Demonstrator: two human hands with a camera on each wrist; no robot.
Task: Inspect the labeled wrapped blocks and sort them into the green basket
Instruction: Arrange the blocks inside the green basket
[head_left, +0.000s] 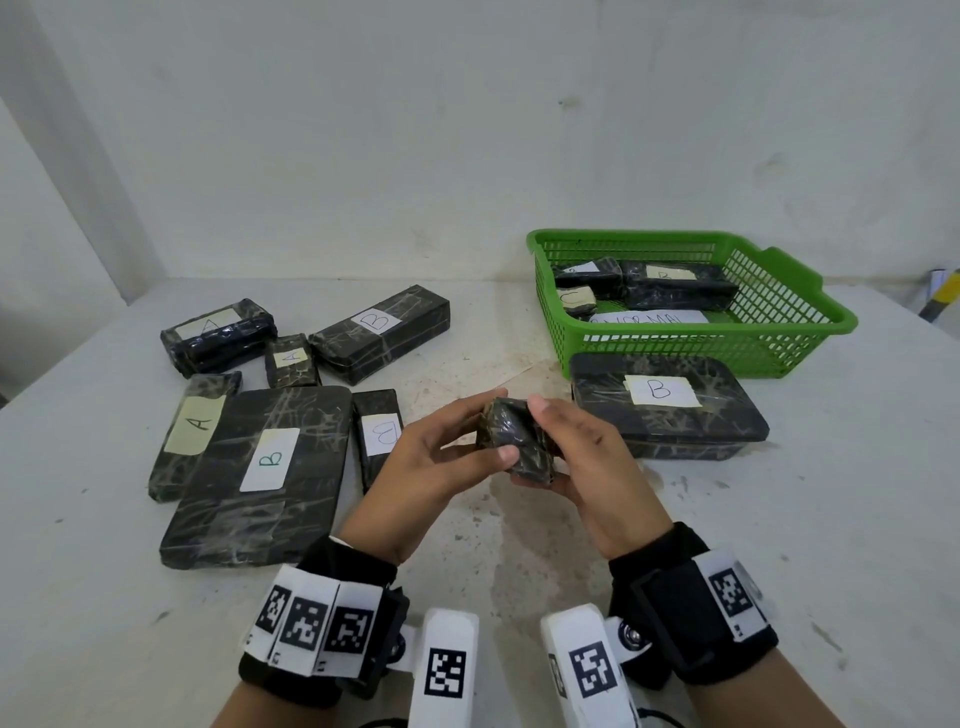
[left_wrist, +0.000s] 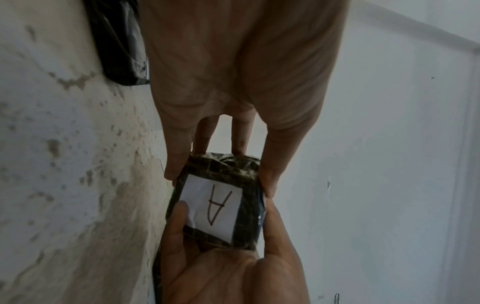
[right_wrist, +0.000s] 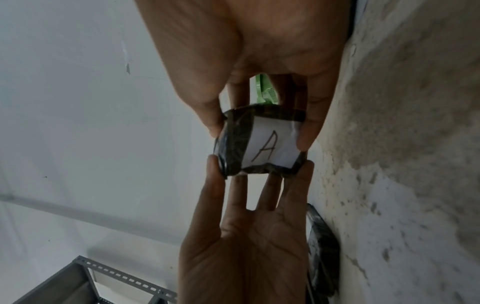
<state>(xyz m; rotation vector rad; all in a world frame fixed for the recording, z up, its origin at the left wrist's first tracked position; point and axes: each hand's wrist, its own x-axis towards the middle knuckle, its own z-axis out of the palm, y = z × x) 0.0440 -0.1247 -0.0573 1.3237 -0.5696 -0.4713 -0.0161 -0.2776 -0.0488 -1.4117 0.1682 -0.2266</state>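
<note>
Above the bench's (head_left: 675, 519) near edge, my left hand (head_left: 431, 457) and right hand (head_left: 587, 467) both pinch a small wrapped block (head_left: 511, 441) labeled A at opposite ends.

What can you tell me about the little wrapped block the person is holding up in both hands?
The small block is a stubby dark package, wrapped in black material under shiny, crinkled clear film. One face carries a white paper label with a handwritten "A", seen only in the wrist views; in the head view that face is turned away. It is held above the table, in front of the green basket. The left hand and right hand pinch it by the fingertips from opposite sides.
</note>
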